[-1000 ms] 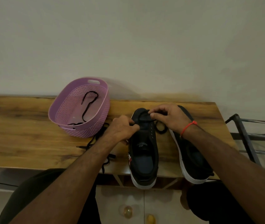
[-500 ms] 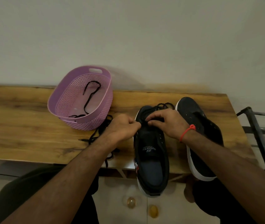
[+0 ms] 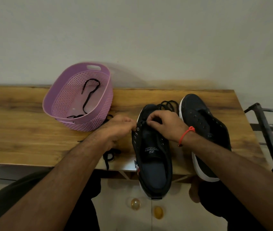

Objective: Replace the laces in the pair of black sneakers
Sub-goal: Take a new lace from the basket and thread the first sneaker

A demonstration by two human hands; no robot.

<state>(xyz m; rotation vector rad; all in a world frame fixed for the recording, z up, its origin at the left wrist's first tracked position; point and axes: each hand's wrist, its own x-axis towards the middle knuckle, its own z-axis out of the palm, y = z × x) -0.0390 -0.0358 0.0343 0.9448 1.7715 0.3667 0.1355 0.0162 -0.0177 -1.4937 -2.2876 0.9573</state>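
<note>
Left hand [image 3: 115, 129]: resting on the table just left of the near sneaker, fingers curled, their tips pressing against the shoe's left eyelet row — whether a lace is pinched between them cannot be told.
Right hand [image 3: 163, 125]: lying over the front of the same sneaker, fingers bent narrow and pinching at the black lace near the foremost eyelets; a red thread bracelet [image 3: 185, 134] is sitting on the wrist.
Near sneaker [image 3: 152, 157]: standing upright on the wooden table [image 3: 15, 124], toe pointing away, heel hanging over the near edge; most eyelets are showing bare, and the tongue label is facing up.
Lace being worked [image 3: 169, 104]: looping in a loose black tangle on the table past the toe of the near sneaker, running back under the right hand.
Second sneaker [image 3: 204, 129]: standing just right of the first, toe away and angled slightly left, its heel also sticking past the edge; its eyelets are showing bare, and the right forearm is crossing over its heel half.
Purple basket [image 3: 62, 97]: sitting on the table to the left, near the wall — a black lace [image 3: 89, 94] is lying inside it.
Loose lace [image 3: 110, 155]: trailing on the table under and beside the left wrist, one end dangling over the near edge.
Metal rack [image 3: 265, 130]: standing beyond the table's right end.
</note>
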